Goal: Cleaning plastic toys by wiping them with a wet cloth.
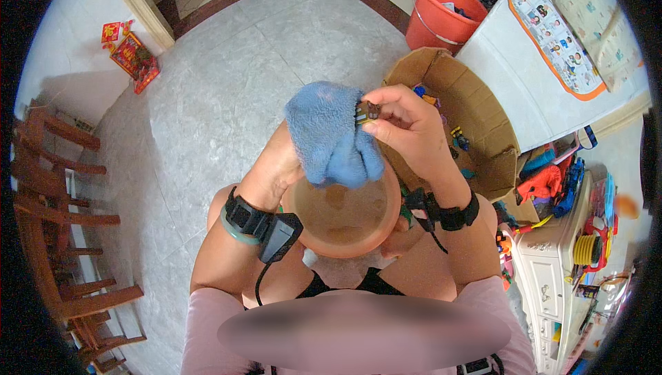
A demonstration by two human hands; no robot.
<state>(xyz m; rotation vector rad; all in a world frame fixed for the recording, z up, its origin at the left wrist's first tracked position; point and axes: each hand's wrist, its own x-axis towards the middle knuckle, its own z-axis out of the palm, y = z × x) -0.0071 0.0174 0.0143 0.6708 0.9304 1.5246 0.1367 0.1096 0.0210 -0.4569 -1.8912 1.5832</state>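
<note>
A blue terry cloth [331, 132] is draped over my left hand [292, 155], covering its fingers. My right hand [406, 126] pinches a small brown toy piece [367, 112] between thumb and fingers, right at the cloth's edge. Beneath the cloth, between my knees, is a round orange-rimmed basin [344, 248] holding cloudy water. Just right of the basin stands a large cardboard box [486, 168] with several small toys inside, among them a blue and yellow figure [459, 138]. Whether the hidden left fingers touch the toy piece cannot be seen.
A red bucket [439, 13] with things in it stands beyond the box. At right, a white cabinet [540, 271] is near piled colourful toys [543, 183]. Dark red wooden furniture [67, 209] lines the left side. Grey tile floor [232, 75] lies ahead; a red decoration [134, 62] is by the wall.
</note>
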